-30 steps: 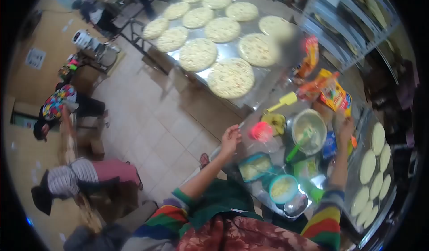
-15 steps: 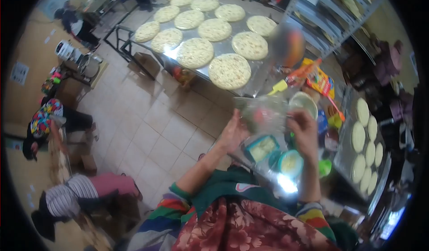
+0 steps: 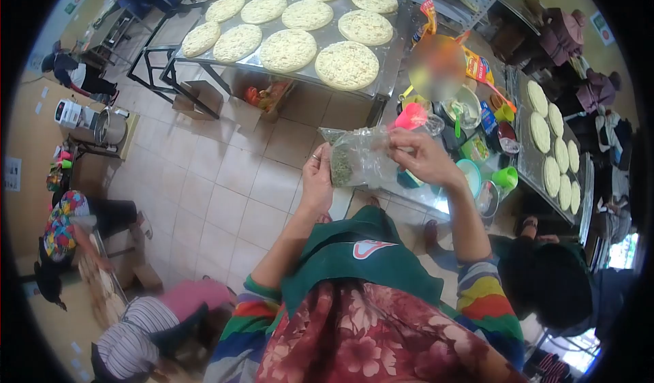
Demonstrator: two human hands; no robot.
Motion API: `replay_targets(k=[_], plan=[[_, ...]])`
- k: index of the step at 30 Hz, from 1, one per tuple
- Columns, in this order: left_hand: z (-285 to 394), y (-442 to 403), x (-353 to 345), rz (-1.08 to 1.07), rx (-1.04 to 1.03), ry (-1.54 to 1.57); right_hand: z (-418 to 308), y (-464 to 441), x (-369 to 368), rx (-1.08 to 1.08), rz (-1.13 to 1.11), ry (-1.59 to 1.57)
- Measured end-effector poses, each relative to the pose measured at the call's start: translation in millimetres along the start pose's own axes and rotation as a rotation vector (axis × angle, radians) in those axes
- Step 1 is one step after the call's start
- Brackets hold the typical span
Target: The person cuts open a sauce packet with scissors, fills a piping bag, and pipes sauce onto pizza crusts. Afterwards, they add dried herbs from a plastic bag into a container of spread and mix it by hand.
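A clear plastic bag (image 3: pixel 364 158) with dried green herbs gathered at its left end hangs between my two hands. My left hand (image 3: pixel 317 180) pinches the herb end. The other end is gripped by my right hand (image 3: pixel 424 157), its fingers bent over the plastic. Just beyond the bag, a pink cup (image 3: pixel 411 116) stands on the metal table. Behind my right hand are a bowl (image 3: pixel 463 107) with a green utensil in it, a teal-rimmed tub (image 3: pixel 469 173) and a bright green cup (image 3: pixel 505 178).
Round flat doughs lie on the metal table (image 3: pixel 392 48) ahead. A tray (image 3: pixel 524 152) of smaller doughs is at the right, near a metal rack (image 3: pixel 470 9). One person (image 3: pixel 129 339) bends at the lower left; another (image 3: pixel 552 281) is close by at the lower right.
My hands, apart and without the bag a second ago, have come together on it. The bag is now lower and further left, its herbs plainly visible. The view has shifted.
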State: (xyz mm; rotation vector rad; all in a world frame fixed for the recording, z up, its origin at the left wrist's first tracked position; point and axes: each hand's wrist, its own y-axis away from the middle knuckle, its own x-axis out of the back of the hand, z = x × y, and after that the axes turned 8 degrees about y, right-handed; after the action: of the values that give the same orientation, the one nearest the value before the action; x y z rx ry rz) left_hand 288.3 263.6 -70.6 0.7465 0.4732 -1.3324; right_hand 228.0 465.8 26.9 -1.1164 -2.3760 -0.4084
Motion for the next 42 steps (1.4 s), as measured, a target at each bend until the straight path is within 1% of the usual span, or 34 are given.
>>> replay_targets(k=[1, 2, 4, 5, 6, 7, 9, 10, 11, 12, 13, 14, 15, 16, 17, 19, 22, 25, 26, 27, 28, 29, 30, 32, 33, 35, 38, 39, 40, 41, 42], plan=[[2.8, 2.5, 4.7, -0.010, 0.016, -0.005, 4.5, -3.3, -7.4, -0.034, 0.005, 0.035], [4.4, 4.7, 8.7, -0.021, 0.022, -0.024, 16.0, -5.9, -20.1, 0.004, 0.063, 0.060], [7.8, 7.4, 16.7, -0.040, 0.028, -0.061, 12.6, -5.6, -34.8, -0.020, 0.004, -0.057], [11.3, 9.0, 21.0, -0.045, 0.071, -0.014, 9.9, -5.9, -42.0, -0.030, -0.028, -0.116], [15.0, 11.6, 25.7, -0.046, 0.114, 0.033, 6.8, -5.7, -49.8, -0.077, 0.029, -0.227], [18.5, 14.1, 29.1, -0.048, 0.154, 0.080, 2.1, -3.3, -52.1, -0.121, 0.042, -0.131], [21.9, 21.9, 24.2, 0.015, 0.225, 0.096, -8.7, -1.7, -52.0, -0.183, 0.063, 0.064], [27.3, 25.5, 23.1, 0.055, 0.234, 0.101, -4.5, -0.8, -58.2, -0.109, 0.123, 0.106], [19.6, 21.0, 46.9, 0.013, 0.264, -0.215, 1.4, 1.0, -68.0, -0.048, 0.170, 0.019], [-2.2, 20.6, 62.2, 0.023, -0.097, -0.441, 23.5, 1.8, -79.5, 0.099, 0.216, 0.045], [-4.5, 21.1, 67.6, 0.058, 0.023, -0.367, 19.2, 1.3, -81.9, 0.114, 0.165, 0.106], [-20.3, 15.4, 82.0, 0.061, -0.028, -0.428, 16.8, 0.4, -84.8, 0.129, 0.118, 0.168], [-29.9, 11.5, 91.9, 0.026, -0.074, -0.503, 36.9, 0.4, -93.7, 0.090, 0.101, 0.137], [-22.9, 15.4, 85.9, 0.042, 0.028, -0.532, 53.0, -2.9, -105.3, 0.041, 0.088, 0.112], [-19.2, 16.9, 83.7, 0.038, -0.028, -0.512, 38.4, -6.8, -113.7, 0.006, 0.123, 0.045], [-18.6, 19.0, 81.1, 0.004, -0.108, -0.464, 11.1, -15.8, -126.3, 0.022, 0.230, 0.033], [-21.3, 13.2, 90.4, 0.085, -0.126, -0.443, 44.4, -15.0, -129.2, 0.079, 0.269, 0.483], [-21.4, 17.4, 98.9, 0.030, -0.026, -0.441, 35.1, -16.5, -132.5, 0.067, 0.222, 0.386], [-39.1, 10.5, 115.5, 0.031, 0.021, -0.470, 43.2, -18.9, -140.4, 0.083, 0.251, 0.385], [-49.1, 9.0, 120.2, 0.035, 0.059, -0.393, 52.1, -19.6, -146.7, 0.074, 0.287, 0.389], [-53.6, 8.7, 121.4, 0.036, 0.115, -0.316, 46.5, -17.3, -145.5, 0.019, 0.248, 0.448], [-40.5, 12.9, 109.1, 0.041, 0.178, -0.307, 41.9, -16.0, -145.0, -0.047, 0.208, 0.500], [-25.1, 17.7, 93.6, 0.045, 0.241, -0.305, 50.2, -12.1, -147.6, -0.058, 0.209, 0.529], [-30.0, 18.7, 82.3, 0.032, 0.197, -0.251, 60.5, -2.7, -148.5, -0.086, 0.215, 0.541], [-36.9, 18.6, 83.4, 0.029, 0.286, -0.241, 62.2, 4.5, -148.5, -0.103, 0.218, 0.520], [-48.5, 15.3, 86.8, 0.051, 0.433, -0.228, 75.6, 16.6, -156.2, -0.130, 0.290, 0.506], [-63.2, 12.0, 86.3, 0.037, 0.575, -0.210, 86.1, 31.0, -160.5, -0.177, 0.379, 0.467], [-72.1, 9.7, 86.7, 0.003, 0.589, -0.219, 89.4, 36.3, -160.9, -0.200, 0.408, 0.446], [-83.1, 6.1, 87.5, -0.032, 0.601, -0.228, 87.4, 41.8, -155.4, -0.309, 0.332, 0.436], [-93.8, 2.5, 88.2, -0.065, 0.612, -0.234, 93.4, 48.4, -154.2, -0.316, 0.384, 0.415], [-98.5, -0.4, 81.9, -0.049, 0.662, -0.214, 99.5, 55.4, -152.4, -0.321, 0.435, 0.397]])
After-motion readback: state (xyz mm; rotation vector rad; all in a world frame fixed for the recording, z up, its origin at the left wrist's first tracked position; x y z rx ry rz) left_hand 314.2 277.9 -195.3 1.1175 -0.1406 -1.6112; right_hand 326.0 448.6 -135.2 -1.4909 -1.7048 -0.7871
